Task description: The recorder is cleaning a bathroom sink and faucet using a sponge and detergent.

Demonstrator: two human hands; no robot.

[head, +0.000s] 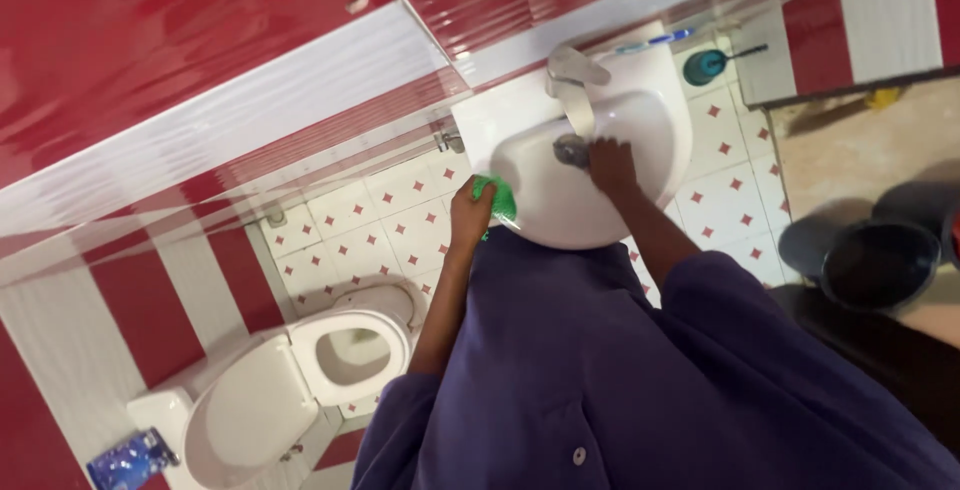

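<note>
I look down at a white wash basin (655, 120) fixed to a red-and-white tiled wall. My left hand (470, 215) grips a green scrub pad (499, 198) pressed against the basin's left outer rim. My right hand (610, 165) reaches into the bowl, fingers down by the metal drain (571, 152). A chrome tap (572, 75) stands at the back of the basin. Both arms wear dark blue sleeves.
A white toilet (300, 370) with its lid up stands lower left, a blue packet (128, 460) on its cistern. A blue toothbrush (650, 44) lies on the basin's back edge. A teal brush (710, 65) rests on the floor. A dark bucket (880, 260) stands right.
</note>
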